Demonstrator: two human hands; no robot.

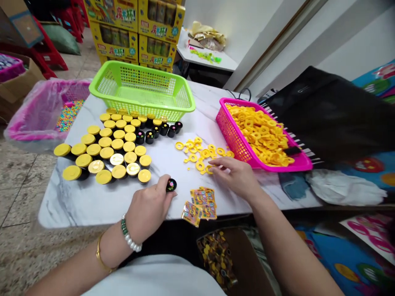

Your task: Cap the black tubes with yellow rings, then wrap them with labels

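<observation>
My left hand (pixel 148 207) is closed around a small black cup (pixel 170 185) that stands on the white marble table (pixel 86 201), near its front edge. My right hand (pixel 236 174) lies over the table with fingers stretched toward a loose scatter of yellow rings (pixel 197 154), its fingertips touching the nearest ones. A small pile of orange sticker packets (pixel 200 203) lies between the two hands. To the left stands a block of several black cups with yellow lids (pixel 108 152). A few uncapped black cups (pixel 157 131) stand behind them.
A pink basket (pixel 237 144) full of yellow rings sits right of the scatter. An empty green basket (pixel 142 88) stands at the table's back. A pink bin (pixel 40 111) lined with plastic holds coloured beads at left. A black bag (pixel 333 111) lies at right.
</observation>
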